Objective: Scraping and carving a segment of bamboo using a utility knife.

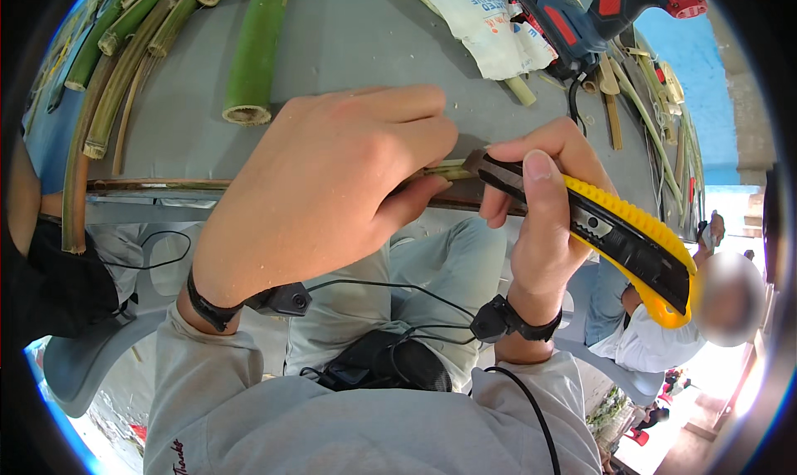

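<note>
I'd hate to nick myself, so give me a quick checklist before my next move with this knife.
1. Yellow-and-black knife gripped: ok, it is in your right hand.
2. Thin bamboo strip held: ok, your left hand has it.
3. Left fingertips clear of the blade: not ok, they are close to it.
4. Blade lock set: cannot tell.
5. Wrist cable clear of the blade: ok, it runs apart from it.

The left grip (344,151) part-hides the thin strip (451,170); the thick bamboo tube (257,52) has its far end out of view.
</note>
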### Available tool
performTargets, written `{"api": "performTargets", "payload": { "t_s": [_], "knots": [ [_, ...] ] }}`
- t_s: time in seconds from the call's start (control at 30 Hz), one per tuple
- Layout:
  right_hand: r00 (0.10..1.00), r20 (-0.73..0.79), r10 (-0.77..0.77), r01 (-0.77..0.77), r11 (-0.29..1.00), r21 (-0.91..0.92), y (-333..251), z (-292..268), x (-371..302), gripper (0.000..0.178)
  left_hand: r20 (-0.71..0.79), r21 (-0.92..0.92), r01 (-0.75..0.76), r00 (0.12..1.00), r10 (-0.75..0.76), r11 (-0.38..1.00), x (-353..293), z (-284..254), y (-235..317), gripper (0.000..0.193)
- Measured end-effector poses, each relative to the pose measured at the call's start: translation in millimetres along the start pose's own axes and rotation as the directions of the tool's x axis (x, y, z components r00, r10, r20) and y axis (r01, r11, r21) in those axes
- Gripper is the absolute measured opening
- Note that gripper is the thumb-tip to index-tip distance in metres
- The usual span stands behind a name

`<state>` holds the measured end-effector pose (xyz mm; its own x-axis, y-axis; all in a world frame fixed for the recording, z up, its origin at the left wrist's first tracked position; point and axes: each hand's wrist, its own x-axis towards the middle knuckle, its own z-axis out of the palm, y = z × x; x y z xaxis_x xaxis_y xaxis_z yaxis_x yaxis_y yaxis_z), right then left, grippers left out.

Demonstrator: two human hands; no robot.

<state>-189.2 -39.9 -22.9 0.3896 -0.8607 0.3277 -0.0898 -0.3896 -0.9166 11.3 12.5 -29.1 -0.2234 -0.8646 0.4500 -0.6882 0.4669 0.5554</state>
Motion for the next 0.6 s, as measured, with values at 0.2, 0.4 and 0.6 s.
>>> {"api": "performTargets", "payload": {
  "t_s": [0.2, 0.4, 0.6],
  "knots": [
    [1.000, 0.003, 0.017, -0.017, 1.000, 0.021, -0.3, 0.6, -0.3, 0.015, 0.003, -0.011, 0.002, 1.000, -0.001, 1.000, -0.8, 0.1, -0.1, 0.028],
    [1.000, 0.003, 0.011, -0.011, 1.000, -0.004, -0.3, 0.1, -0.2, 0.015, 0.002, 0.001, 0.002, 1.000, -0.002, 1.000, -0.4, 0.3, 0.7, 0.028],
    [0.999, -0.015, 0.030, -0.030, 0.999, -0.009, -1.0, 1.1, -0.1, 0.014, 0.003, 0.005, 0.001, 1.000, -0.001, 1.000, -0.2, -0.5, 1.4, 0.029]
  ]
}}
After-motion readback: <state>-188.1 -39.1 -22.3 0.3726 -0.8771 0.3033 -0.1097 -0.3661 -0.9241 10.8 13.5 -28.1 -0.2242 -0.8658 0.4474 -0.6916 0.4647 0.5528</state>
